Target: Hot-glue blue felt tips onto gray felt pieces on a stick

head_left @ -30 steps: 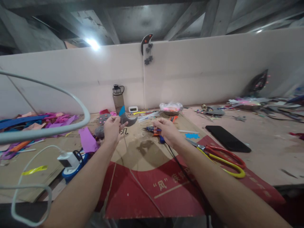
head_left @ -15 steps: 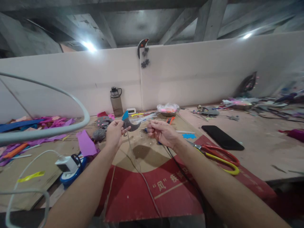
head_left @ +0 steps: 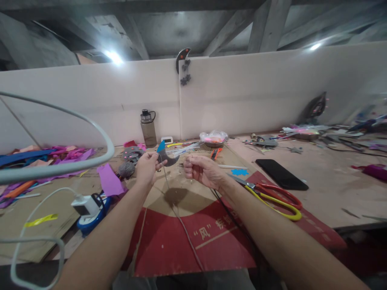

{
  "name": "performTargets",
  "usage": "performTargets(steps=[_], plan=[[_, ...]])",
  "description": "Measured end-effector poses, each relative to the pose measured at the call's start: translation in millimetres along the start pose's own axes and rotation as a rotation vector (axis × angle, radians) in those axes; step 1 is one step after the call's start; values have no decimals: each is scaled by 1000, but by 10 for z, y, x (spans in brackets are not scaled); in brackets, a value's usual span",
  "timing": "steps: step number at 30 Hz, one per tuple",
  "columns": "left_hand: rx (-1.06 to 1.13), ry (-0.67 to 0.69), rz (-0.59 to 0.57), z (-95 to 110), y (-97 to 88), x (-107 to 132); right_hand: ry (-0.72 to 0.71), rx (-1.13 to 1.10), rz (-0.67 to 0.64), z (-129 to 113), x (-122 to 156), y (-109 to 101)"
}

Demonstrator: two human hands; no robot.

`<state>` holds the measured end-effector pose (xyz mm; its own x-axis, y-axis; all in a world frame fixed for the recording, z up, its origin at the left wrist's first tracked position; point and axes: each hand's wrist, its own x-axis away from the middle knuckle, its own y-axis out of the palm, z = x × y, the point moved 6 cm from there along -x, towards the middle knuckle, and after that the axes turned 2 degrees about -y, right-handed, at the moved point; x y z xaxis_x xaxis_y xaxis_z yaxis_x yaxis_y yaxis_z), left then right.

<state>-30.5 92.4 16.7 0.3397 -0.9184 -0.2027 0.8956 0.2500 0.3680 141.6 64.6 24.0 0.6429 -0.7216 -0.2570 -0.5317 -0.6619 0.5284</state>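
My left hand (head_left: 147, 168) pinches a grey crescent-shaped foam piece (head_left: 168, 159) with a blue tip, held up above the cardboard sheet (head_left: 193, 237). A thin clear string (head_left: 178, 215) hangs from that piece down toward me. My right hand (head_left: 202, 170) is closed in a pinch just right of the crescent, fingertips pressed together on something I cannot make out, perhaps the string's end. Both hands hover over the brown and red cardboard.
Red and yellow scissors (head_left: 272, 197) lie right of my right arm, a black phone (head_left: 281, 174) beyond them. A water bottle (head_left: 148, 129), a bowl in plastic (head_left: 214, 138) and foam scraps (head_left: 60, 157) line the white partition. A charger with white cable (head_left: 83, 203) sits at left.
My right hand has risen from the tool on the cardboard and moved left toward the crescent, closing into a pinch. The left hand stays holding the crescent, lifted slightly.
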Motion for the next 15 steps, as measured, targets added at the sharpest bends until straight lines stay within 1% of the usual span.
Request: performTargets(steps=[3,9,12,15], plan=[[2,2,-7,-1,-3,-7,5,-6,-13,6,13,23],[-21,31,9,31,-54,-51,3,-12,-32,49,-1,-14],[-19,42,16,55,-77,-70,-10,36,-21,92,-21,-53],[-13,62,45,73,-111,-95,-48,133,29,131,-38,-88]])
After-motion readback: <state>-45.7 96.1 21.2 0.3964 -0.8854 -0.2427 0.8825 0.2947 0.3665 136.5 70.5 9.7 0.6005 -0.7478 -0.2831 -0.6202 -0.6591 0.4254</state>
